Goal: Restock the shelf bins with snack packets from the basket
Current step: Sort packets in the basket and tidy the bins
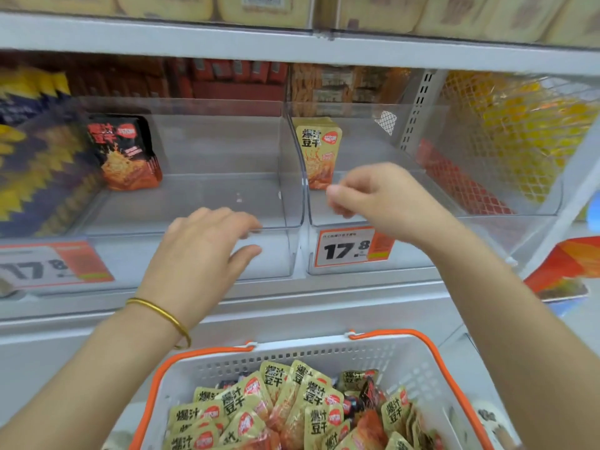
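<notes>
Restocking has barely begun: two clear bins point(194, 203) hold a few packets at their far left corners, while the near basket point(324, 355) brims with snack packets point(246, 401). Left hand point(198, 251) spread, right hand point(373, 196) loosely curled, both empty.

Left hand point(207, 235) spread, fingers relaxed; right hand point(367, 193) loosely curled, both empty.
</notes>
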Tool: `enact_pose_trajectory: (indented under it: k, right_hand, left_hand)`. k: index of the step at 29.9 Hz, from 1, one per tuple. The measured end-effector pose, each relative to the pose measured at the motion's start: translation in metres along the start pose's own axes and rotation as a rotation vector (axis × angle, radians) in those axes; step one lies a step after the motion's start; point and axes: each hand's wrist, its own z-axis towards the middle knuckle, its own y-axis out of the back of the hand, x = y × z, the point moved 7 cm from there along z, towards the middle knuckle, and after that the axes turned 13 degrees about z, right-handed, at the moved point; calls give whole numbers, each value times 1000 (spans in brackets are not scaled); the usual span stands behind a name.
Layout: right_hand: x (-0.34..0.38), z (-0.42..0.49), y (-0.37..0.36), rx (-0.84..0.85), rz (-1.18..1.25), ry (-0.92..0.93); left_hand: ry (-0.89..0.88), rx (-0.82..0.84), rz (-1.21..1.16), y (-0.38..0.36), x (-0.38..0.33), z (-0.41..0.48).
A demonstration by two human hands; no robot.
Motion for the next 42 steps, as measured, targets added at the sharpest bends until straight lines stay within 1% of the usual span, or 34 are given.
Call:
enact_pose_trajectory:
  k: [2,3,5,9,13,20,35,42]
  right_hand:
    - [-4,-20,-15,107,-66,31]
    - [-9,-23,-21,125,-121,53]
    - [-14,-24,-28,76,-208,136]
    - [-10,-26,-34,-29,-229,284]
    - [-4,-25,-31,-81,-229,349]
    - [13,-25,-19,-99,-230,431]
    - [6,-73,-32,-24,-245,392]
    - [6,-84,-36,21,-322,382]
  left_hand:
    - [17,-28,43,0,3,-3]
    - [30,-44,40,1,4,-3]
    - [55,-65,1,0,4,-3]
    - [76,-120,-48,-2,4,-3]
    - [51,-173,-36,3,2,4]
    - [25,-212,-18,19,3,8]
    - [29,-195,-19,33,-24,-40]
    - [31,-167,-4,33,-27,-48]
